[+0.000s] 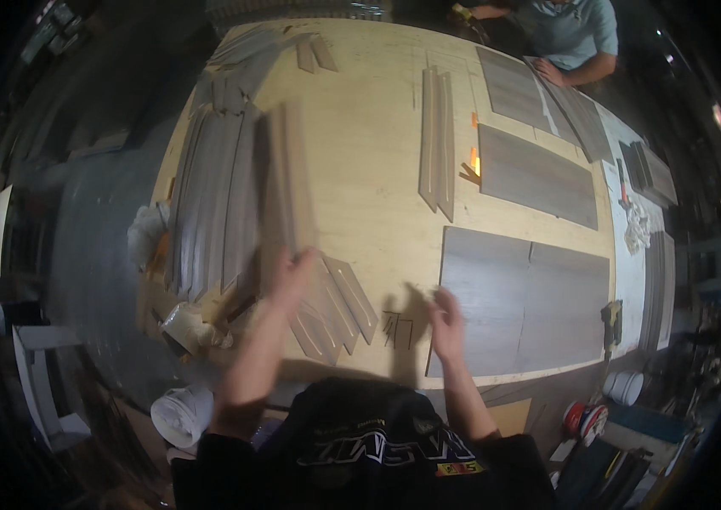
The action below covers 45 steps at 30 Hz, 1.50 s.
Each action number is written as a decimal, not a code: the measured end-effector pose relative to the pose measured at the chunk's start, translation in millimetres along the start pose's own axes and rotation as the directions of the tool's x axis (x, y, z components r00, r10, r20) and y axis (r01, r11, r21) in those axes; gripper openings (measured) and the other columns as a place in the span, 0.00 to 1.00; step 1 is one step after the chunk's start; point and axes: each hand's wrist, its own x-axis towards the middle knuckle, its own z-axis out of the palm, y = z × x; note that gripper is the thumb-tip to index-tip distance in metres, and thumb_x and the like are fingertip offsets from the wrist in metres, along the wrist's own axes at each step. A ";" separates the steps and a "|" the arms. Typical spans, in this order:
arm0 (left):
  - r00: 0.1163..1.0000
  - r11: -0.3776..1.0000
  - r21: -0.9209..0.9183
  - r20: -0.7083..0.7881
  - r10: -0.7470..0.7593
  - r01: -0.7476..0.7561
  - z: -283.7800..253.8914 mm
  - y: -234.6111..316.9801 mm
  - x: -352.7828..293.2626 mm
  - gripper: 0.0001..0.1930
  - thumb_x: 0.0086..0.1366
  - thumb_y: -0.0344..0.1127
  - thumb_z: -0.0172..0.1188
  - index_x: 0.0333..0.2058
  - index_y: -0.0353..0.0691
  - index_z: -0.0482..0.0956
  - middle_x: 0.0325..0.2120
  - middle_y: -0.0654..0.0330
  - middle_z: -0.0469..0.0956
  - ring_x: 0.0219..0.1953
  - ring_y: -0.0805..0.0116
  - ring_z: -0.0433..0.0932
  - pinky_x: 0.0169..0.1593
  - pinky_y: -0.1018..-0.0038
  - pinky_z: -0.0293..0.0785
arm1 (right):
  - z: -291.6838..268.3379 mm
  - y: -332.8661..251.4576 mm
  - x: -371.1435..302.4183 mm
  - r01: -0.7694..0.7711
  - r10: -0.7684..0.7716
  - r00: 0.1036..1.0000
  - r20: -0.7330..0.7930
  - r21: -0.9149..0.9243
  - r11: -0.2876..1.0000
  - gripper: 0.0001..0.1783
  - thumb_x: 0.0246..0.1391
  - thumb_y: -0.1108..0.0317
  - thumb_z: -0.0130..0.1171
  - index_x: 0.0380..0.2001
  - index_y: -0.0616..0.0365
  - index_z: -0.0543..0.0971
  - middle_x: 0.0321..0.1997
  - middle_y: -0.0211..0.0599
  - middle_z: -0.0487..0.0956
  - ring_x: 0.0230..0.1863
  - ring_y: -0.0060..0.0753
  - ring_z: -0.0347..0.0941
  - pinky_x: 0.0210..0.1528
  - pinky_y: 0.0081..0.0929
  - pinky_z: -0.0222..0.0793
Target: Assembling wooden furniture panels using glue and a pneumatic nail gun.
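My left hand (294, 270) grips the lower end of a long grey-brown wood strip (290, 170), which is smeared by motion and tilted over the table. Below that hand, several shorter wood strips with angled ends and pale glue-like lines (331, 306) lie fanned out. My right hand (446, 316) is empty, its fingers loosely bent and apart, by the left edge of a large grey wood panel (526, 302). Left of the held strip lies a stack of long grey boards (212, 200). Two narrow strips with pale lines (437, 140) rest at the table's middle.
A pale worktable (369, 110) carries more grey panels (539, 174) at right. Across the far right corner a co-worker (573, 38) has one hand on a board. A yellow-and-black tool (611, 323) lies at the right edge; a white bucket (182, 416) stands below left.
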 end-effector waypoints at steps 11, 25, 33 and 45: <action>0.983 0.986 0.062 0.095 -0.158 0.153 141.7 -95.2 -32.1 0.33 0.76 0.54 0.44 0.66 0.31 0.64 0.60 0.38 0.73 0.65 0.44 0.70 0.67 0.59 0.64 | 13.7 -15.2 35.0 -0.158 0.183 0.963 0.197 -0.138 0.978 0.26 0.64 0.60 0.59 0.62 0.58 0.76 0.44 0.48 0.86 0.42 0.37 0.83 0.46 0.32 0.77; 0.879 0.474 0.744 0.355 0.318 -0.471 131.3 -52.3 -55.3 0.37 0.63 0.36 0.63 0.69 0.38 0.62 0.65 0.48 0.62 0.64 0.47 0.64 0.64 0.53 0.64 | 16.0 10.4 25.7 0.241 -0.223 0.968 0.115 -0.668 0.704 0.27 0.52 0.66 0.65 0.59 0.47 0.79 0.55 0.39 0.78 0.55 0.51 0.74 0.55 0.48 0.71; 0.835 0.356 0.759 0.456 0.307 -0.545 117.0 -51.3 -52.5 0.33 0.63 0.40 0.64 0.66 0.41 0.68 0.65 0.52 0.64 0.67 0.52 0.60 0.67 0.52 0.55 | 19.4 9.6 26.6 0.441 -0.312 0.897 0.313 -0.681 0.585 0.26 0.50 0.67 0.66 0.55 0.46 0.81 0.56 0.35 0.79 0.55 0.49 0.74 0.55 0.48 0.70; 0.802 0.458 0.883 -0.200 0.562 -0.100 -84.9 -65.1 22.8 0.26 0.67 0.46 0.60 0.61 0.44 0.74 0.63 0.52 0.66 0.65 0.48 0.64 0.64 0.49 0.64 | -13.2 49.9 1.4 0.442 -0.455 0.873 0.176 -0.680 0.585 0.24 0.53 0.63 0.65 0.55 0.52 0.80 0.61 0.47 0.75 0.61 0.55 0.69 0.63 0.51 0.65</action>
